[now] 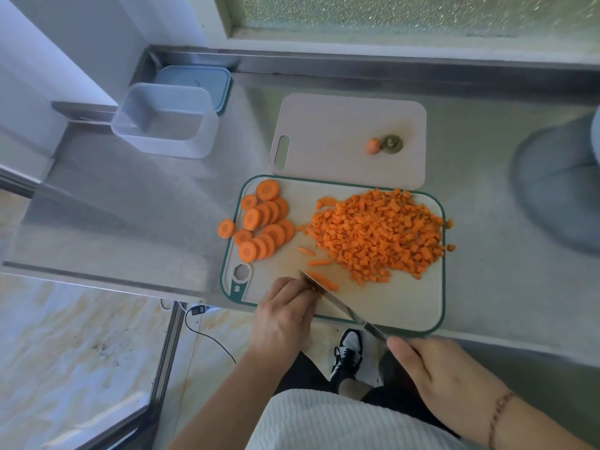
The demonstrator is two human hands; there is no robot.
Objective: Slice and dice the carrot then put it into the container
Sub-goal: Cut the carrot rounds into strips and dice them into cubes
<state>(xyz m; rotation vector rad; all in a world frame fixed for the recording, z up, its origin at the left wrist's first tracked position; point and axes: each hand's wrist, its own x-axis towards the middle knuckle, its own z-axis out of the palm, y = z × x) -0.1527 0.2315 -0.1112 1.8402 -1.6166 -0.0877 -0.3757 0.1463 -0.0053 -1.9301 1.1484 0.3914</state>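
the left hand [285,315] is seen at the lower middle of the frame, its fingers curled down onto a few carrot strips [321,280] that are pinned against the green-rimmed cutting board [389,306]. the right hand [431,368], at the lower right, is wrapped around the handle of a knife [341,305], whose blade is laid diagonally up and to the left across the strips, just beside the left fingertips. a large heap of diced carrot [380,233] is spread over the right half of the board, with a few cubes spilled at its right edge. a cluster of round carrot slices [263,222] is left uncut on the upper left part of the board, and one slice lies just off its edge on the steel counter [130,206]. a second, plain cutting board [341,131] is placed behind the first, and the trimmed carrot end [372,146] and stem cap [392,144] are set on it. the clear container [165,120] is seen at the upper left of the frame, well apart from the boards, with nothing in it, and its blue lid [198,81] lies behind it. the slicing is judged to be finished and the dicing well over half done; the remaining slices are still to be cut, and nothing has yet been moved into the container.
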